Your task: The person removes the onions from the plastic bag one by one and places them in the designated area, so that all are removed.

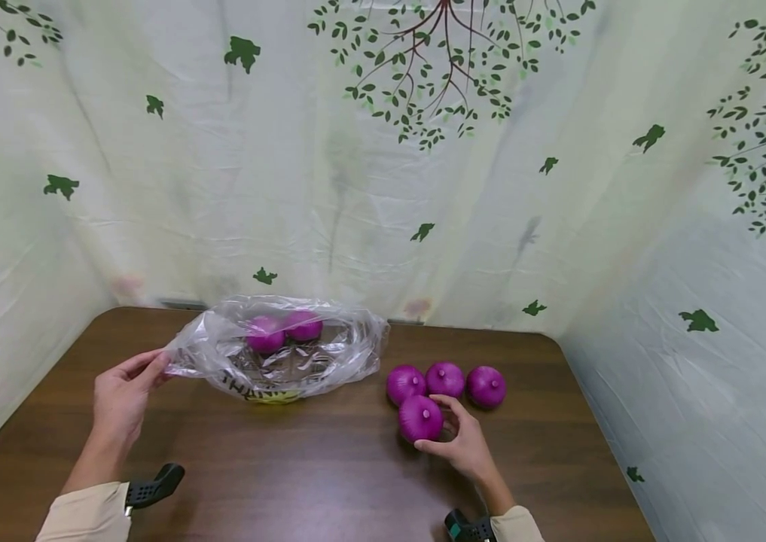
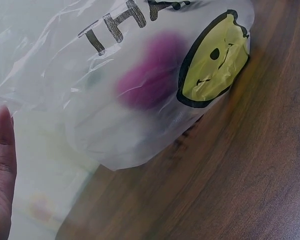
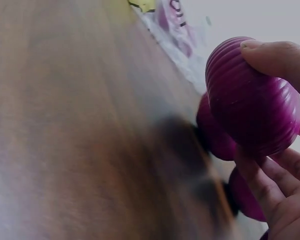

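My left hand (image 1: 123, 395) pinches the left edge of a clear plastic bag (image 1: 355, 361) lying on its side. Two purple onions (image 1: 266, 335) show inside it. In the left wrist view, black lettering and a yellow cartoon print (image 2: 215, 65) mark the bag's film. My right hand (image 1: 460, 440) grips another purple onion (image 1: 419, 418) between thumb and fingers. The right wrist view has this ribbed onion (image 3: 252, 100) close up, thumb on top and fingers beneath. Just behind it sit three more onions (image 1: 445, 378) on the table, right of the bag.
A brown wooden table (image 1: 301, 467) with rounded far corners carries everything. Pale curtains (image 1: 369, 188) printed with leaves and branches hang behind it and along both sides. Each wrist wears a black device (image 1: 155, 487).
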The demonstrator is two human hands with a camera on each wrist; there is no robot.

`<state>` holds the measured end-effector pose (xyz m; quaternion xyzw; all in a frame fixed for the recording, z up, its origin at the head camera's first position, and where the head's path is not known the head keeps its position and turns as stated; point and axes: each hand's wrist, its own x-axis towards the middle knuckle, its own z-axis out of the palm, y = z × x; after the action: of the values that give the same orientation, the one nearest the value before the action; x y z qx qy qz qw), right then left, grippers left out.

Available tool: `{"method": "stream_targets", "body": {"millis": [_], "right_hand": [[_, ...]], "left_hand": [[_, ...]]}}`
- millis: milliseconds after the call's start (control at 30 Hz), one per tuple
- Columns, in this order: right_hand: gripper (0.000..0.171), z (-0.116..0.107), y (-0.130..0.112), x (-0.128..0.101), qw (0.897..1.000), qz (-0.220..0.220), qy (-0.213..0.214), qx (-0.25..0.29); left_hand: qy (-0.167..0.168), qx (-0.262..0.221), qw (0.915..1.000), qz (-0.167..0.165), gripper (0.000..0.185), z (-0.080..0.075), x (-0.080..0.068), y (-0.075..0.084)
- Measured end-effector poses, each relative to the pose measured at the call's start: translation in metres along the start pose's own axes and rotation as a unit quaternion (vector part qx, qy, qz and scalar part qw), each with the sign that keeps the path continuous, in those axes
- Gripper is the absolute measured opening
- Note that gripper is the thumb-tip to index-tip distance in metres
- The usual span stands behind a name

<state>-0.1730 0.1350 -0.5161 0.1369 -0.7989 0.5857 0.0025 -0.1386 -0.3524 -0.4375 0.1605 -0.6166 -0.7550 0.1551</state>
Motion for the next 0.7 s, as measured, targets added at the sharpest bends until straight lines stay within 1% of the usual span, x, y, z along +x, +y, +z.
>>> {"method": "stream_targets", "body": {"millis": [167, 333, 400, 533, 700], "right_hand": [[0.069, 0.005, 0.006, -0.003, 1.000, 0.000, -0.011, -0.002], [0.070, 0.009, 0.013, -0.002, 1.000, 0.012, -0.025, 0.002], [0.071, 0.010, 0.015, -0.002, 0.999, 0.016, -0.028, -0.004], [0.074, 0.011, 0.017, -0.001, 0.999, 0.007, -0.031, -0.025], [0.077, 0.012, 0.017, -0.002, 0.999, 0.017, -0.031, -0.029]], "left_hand": [[-0.004, 0.000, 1.0000, 0.001, 0.007, 0.000, -0.001, 0.000], [-0.006, 0.008, 0.9999, 0.002, 0.007, 0.000, -0.002, -0.001], [-0.006, 0.009, 0.9999, 0.003, 0.008, 0.000, -0.002, -0.001], [-0.008, 0.007, 0.9999, 0.005, 0.009, 0.000, -0.001, -0.001], [-0.006, 0.003, 1.0000, 0.000, 0.009, 0.000, -0.001, -0.001]]}}
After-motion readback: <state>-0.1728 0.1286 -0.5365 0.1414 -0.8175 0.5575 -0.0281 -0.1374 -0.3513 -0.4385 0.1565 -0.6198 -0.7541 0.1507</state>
